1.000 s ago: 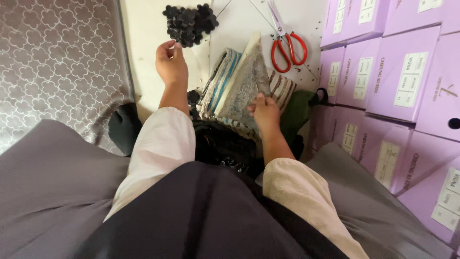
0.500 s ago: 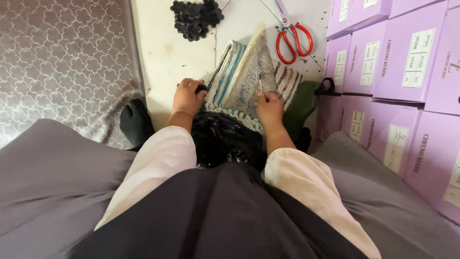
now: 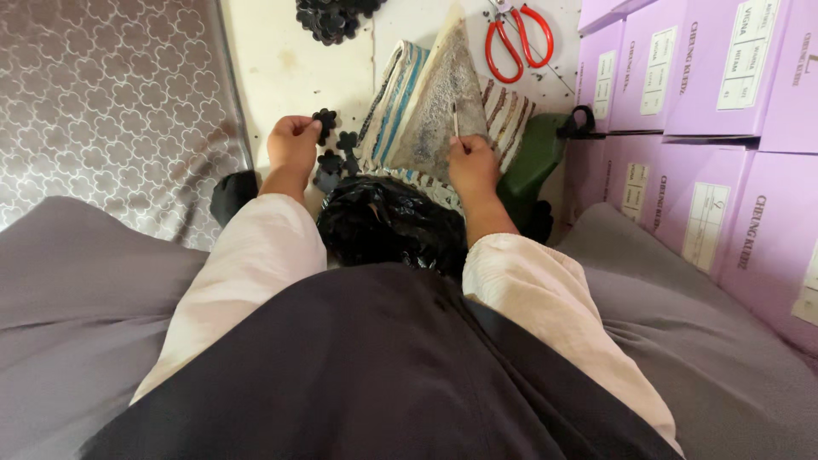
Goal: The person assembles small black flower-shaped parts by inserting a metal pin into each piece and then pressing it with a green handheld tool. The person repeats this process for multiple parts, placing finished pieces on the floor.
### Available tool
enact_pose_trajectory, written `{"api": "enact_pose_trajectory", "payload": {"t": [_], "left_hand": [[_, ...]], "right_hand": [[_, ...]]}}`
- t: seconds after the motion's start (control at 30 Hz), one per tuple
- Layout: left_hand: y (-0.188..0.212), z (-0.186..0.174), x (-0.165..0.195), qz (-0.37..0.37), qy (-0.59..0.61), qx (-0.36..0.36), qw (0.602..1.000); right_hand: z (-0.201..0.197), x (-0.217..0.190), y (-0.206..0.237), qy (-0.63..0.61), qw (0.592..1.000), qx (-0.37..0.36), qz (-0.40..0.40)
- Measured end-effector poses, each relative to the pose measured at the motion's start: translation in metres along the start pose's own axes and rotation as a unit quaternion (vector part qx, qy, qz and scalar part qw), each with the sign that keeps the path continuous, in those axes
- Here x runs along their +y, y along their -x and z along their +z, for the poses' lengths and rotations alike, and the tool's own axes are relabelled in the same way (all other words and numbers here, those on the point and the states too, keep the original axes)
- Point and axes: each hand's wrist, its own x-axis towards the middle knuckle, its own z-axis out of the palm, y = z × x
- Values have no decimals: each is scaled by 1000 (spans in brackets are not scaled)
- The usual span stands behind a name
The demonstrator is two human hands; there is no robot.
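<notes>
Head view, read from left to right. A patterned grey quilted cloth (image 3: 102,111) fills the 10 o'clock area, beside a pale floor surface (image 3: 281,68).

The left hand (image 3: 292,145) sits at about 11 o'clock from frame centre. Its thumb and fingers are pinched narrow on one black flower-shaped piece (image 3: 324,121), which is lifted just above two or three loose pieces of the same kind (image 3: 336,153). These lie between the hand and the striped folded cloth (image 3: 400,94). A larger heap of black flower pieces (image 3: 328,17) lies at 12 o'clock, well apart from the hand.

A crumpled black plastic bag (image 3: 383,226) lies between the two forearms, near centre — it hides the floor there.

The right hand (image 3: 473,166) is at about 1 o'clock, closed narrow around a thin pale stick-like tool (image 3: 456,123); the tool points up over a grey speckled pad (image 3: 439,102) resting on the striped cloth. Whether the tip touches the pad cannot be told.

Red-handled scissors (image 3: 515,38) lie at 1 o'clock, shut, near the top edge. A green object (image 3: 532,158) sits just right of the right hand. Stacked lilac boxes (image 3: 682,85) with white labels fill the 2 to 3 o'clock side.

The held piece is flat, matte black, with rounded lobes.
</notes>
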Motion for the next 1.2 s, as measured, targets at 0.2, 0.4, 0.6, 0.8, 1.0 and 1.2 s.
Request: {"api": "enact_pose_trajectory", "payload": {"t": [0.2, 0.4, 0.6, 0.8, 1.0, 1.2], "left_hand": [[3, -6, 0, -70, 158, -65, 983], [12, 1, 0, 37, -201, 2, 979], [23, -1, 3, 108, -250, 97, 957], [17, 4, -4, 78, -89, 15, 993], [22, 4, -7, -17, -67, -33, 997], [25, 2, -12, 78, -257, 53, 962]], "right_hand": [[-2, 2, 2, -2, 1000, 0, -12], [-2, 4, 3, -6, 1000, -3, -2], [-4, 3, 5, -27, 1000, 1, 4], [-6, 4, 4, -13, 1000, 12, 7], [-4, 5, 6, -15, 1000, 23, 12], [-4, 5, 6, -28, 999, 15, 14]]}}
